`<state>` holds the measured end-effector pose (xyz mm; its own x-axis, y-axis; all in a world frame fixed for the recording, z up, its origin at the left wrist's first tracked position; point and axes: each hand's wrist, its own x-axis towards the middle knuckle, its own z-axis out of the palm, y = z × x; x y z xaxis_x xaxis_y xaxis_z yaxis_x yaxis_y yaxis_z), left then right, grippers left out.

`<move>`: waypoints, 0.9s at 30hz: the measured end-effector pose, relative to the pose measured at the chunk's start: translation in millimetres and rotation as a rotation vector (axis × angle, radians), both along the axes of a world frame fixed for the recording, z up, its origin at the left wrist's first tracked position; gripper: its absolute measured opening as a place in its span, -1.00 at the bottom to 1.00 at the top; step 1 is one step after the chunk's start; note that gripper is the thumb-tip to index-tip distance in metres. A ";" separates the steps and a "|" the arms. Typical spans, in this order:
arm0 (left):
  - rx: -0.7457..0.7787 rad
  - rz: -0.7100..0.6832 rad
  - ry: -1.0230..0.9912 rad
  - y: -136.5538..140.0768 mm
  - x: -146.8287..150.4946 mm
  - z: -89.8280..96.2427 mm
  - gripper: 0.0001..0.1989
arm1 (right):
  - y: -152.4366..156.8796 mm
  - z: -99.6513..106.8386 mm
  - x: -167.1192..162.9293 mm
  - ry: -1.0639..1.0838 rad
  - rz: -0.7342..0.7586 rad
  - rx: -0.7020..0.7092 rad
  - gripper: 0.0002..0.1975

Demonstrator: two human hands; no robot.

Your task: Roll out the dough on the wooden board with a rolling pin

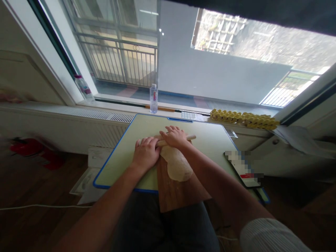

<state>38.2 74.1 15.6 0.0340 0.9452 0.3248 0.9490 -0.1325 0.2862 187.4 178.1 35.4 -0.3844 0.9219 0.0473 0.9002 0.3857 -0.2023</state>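
Note:
A pale rolling pin [191, 137] lies across the upper part of a wooden board [170, 197], and its right end shows. My left hand [146, 152] is closed over the pin's left part, fingers bent and partly hidden. On top of the pin rests my right hand [174, 136], its palm down and its fingers stretched forward and spread. Below the pin, a thin sheet of dough [180, 166] lies flat on the board, narrower near the hands and wider toward me. Both hands hide the middle and left end of the pin.
The board lies on a light table [115, 171] with a blue rim and overhangs its near edge. A phone-like slab [241, 168], partly blurred out, lies at the right. Beyond are a clear bottle [153, 99] and a yellow bumpy strip [244, 119] along the windowsill.

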 end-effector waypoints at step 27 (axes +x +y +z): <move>-0.178 0.020 -0.003 20.6 33.1 17.9 -0.66 | -73.8 -0.8 156.0 0.099 -0.602 -0.091 -0.59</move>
<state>71.2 94.6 33.5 0.0139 0.9883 0.1521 0.9501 -0.0605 0.3059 343.4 104.3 34.6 0.2069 0.9778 -0.0327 0.9299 -0.2069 -0.3040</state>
